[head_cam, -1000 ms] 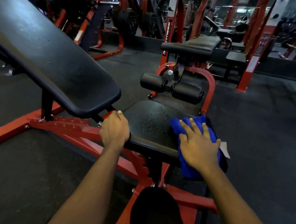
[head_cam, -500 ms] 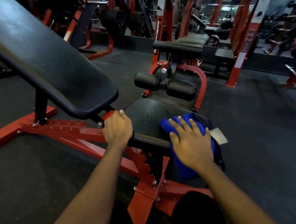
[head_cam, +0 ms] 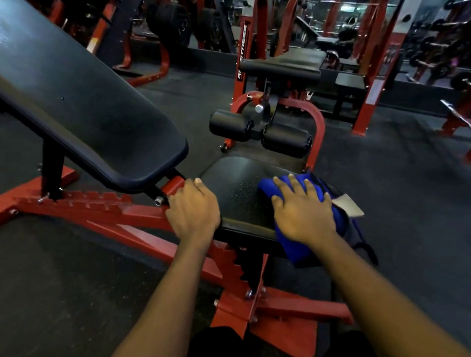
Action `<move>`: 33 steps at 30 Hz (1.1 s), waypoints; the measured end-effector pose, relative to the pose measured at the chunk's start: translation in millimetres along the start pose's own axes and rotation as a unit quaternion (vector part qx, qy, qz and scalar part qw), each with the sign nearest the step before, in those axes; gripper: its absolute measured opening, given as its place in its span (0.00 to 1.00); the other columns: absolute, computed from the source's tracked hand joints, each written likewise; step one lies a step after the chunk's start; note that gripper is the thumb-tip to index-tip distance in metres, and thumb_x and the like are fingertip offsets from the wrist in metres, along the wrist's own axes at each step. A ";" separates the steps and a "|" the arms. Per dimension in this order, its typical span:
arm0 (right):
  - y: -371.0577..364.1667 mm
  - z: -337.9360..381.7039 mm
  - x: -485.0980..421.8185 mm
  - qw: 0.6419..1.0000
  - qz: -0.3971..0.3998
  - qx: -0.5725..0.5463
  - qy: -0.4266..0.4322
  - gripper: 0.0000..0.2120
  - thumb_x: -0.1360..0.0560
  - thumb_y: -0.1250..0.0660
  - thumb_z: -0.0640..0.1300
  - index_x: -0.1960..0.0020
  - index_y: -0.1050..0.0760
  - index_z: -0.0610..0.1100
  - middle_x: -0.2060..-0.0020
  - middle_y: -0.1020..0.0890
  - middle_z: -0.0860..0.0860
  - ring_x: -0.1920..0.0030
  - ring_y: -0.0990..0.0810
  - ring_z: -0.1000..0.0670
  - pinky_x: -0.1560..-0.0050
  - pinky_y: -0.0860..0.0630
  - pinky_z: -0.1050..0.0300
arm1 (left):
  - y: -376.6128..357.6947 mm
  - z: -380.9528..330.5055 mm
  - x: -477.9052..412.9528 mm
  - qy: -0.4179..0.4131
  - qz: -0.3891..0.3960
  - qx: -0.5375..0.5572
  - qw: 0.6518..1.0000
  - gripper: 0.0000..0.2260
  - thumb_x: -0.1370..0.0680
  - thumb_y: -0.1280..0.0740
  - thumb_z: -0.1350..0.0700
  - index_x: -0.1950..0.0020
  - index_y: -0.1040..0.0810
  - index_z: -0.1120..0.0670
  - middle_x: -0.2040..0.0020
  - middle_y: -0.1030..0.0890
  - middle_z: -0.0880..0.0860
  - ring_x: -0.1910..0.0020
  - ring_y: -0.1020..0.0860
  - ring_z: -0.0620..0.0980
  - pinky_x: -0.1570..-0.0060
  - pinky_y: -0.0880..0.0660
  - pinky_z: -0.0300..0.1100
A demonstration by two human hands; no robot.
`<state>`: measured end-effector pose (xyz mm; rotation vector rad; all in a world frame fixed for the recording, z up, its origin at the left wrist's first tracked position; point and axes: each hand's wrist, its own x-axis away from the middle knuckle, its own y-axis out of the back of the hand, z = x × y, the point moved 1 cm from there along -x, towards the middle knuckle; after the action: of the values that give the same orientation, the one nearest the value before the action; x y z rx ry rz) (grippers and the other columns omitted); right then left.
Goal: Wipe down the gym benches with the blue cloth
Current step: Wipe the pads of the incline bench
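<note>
Head view, single entry.

- Seat pad (head_cam: 235,190): black, part of a gym bench on a red frame (head_cam: 121,214). Fine droplets speckle its middle.
- Blue cloth (head_cam: 293,253): lies on the right part of the seat pad, draped over the pad's near right edge and hanging below it. A white tag (head_cam: 349,205) juts out past the pad's right side.
- Right hand (head_cam: 303,214): flat on top of the cloth, fingers straight and spread, palm pressing down. The cloth sits under the palm, not gathered in the fingers.
- Left hand (head_cam: 194,211): at the seat pad's left edge, fingers curled over it, gripping.
- Backrest pad (head_cam: 73,103): left of the seat pad, inclined.
- Foot rollers (head_cam: 259,133): beyond the seat pad.
</note>
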<state>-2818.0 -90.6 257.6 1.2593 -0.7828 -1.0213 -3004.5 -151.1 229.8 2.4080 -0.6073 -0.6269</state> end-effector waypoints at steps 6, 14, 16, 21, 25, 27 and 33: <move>12.5 15.7 -86.7 0.995 0.072 -0.004 -0.074 0.27 0.19 0.51 0.52 0.20 0.47 0.53 0.20 0.48 0.49 0.22 0.48 0.39 0.29 0.54 0.26 | -1.2 -0.2 0.7 0.005 0.001 0.016 1.000 0.18 0.17 0.49 0.50 0.46 0.22 0.58 0.49 0.19 0.61 0.48 0.23 0.62 0.47 0.27 0.56; 22.5 5.7 -9.2 0.992 0.107 0.072 0.011 0.29 0.19 0.54 0.61 0.20 0.54 0.57 0.20 0.52 0.52 0.21 0.50 0.42 0.25 0.48 0.35 | 4.1 -1.0 4.3 0.015 0.000 0.025 1.000 0.18 0.17 0.48 0.51 0.46 0.21 0.59 0.48 0.19 0.61 0.47 0.23 0.62 0.48 0.28 0.55; 32.3 -5.1 -2.8 0.985 0.124 0.111 0.049 0.30 0.20 0.53 0.67 0.21 0.55 0.61 0.20 0.51 0.55 0.21 0.50 0.42 0.27 0.50 0.32 | 3.9 -3.6 3.2 0.011 -0.003 0.026 1.000 0.18 0.17 0.48 0.51 0.45 0.21 0.59 0.48 0.19 0.61 0.47 0.22 0.62 0.48 0.28 0.55; 21.3 -26.3 -21.0 0.992 0.123 -0.004 0.036 0.34 0.30 0.52 0.79 0.27 0.54 0.74 0.21 0.57 0.61 0.21 0.62 0.44 0.30 0.57 0.23 | -0.3 0.3 4.2 0.018 -0.006 0.031 0.999 0.19 0.17 0.48 0.51 0.47 0.21 0.58 0.50 0.18 0.60 0.49 0.22 0.61 0.49 0.27 0.55; 6.7 -14.1 -15.7 0.998 0.046 0.022 0.033 0.29 0.22 0.54 0.70 0.23 0.54 0.68 0.20 0.53 0.57 0.21 0.56 0.45 0.26 0.52 0.32 | 2.1 -0.6 2.1 0.013 0.013 0.046 0.999 0.19 0.17 0.48 0.50 0.47 0.21 0.59 0.49 0.19 0.60 0.47 0.23 0.62 0.48 0.28 0.55; 2.7 -11.8 0.7 0.998 0.022 0.030 0.050 0.28 0.21 0.56 0.68 0.22 0.54 0.65 0.20 0.52 0.56 0.20 0.54 0.47 0.25 0.52 0.35 | 3.9 6.8 1.2 0.015 0.027 0.061 0.998 0.19 0.16 0.48 0.50 0.46 0.21 0.59 0.47 0.19 0.61 0.46 0.23 0.62 0.47 0.29 0.54; 1.3 1.1 -29.5 0.998 0.038 0.014 0.039 0.25 0.18 0.56 0.64 0.22 0.52 0.66 0.20 0.51 0.56 0.21 0.55 0.44 0.28 0.51 0.29 | 2.6 21.6 -1.4 0.003 0.049 0.111 0.993 0.18 0.16 0.50 0.48 0.48 0.23 0.54 0.48 0.21 0.54 0.45 0.25 0.57 0.46 0.32 0.51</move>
<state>-2829.8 -63.7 260.9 1.2772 -0.7813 -0.8970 -3018.2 -161.0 216.2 2.5654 -0.8262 -0.5357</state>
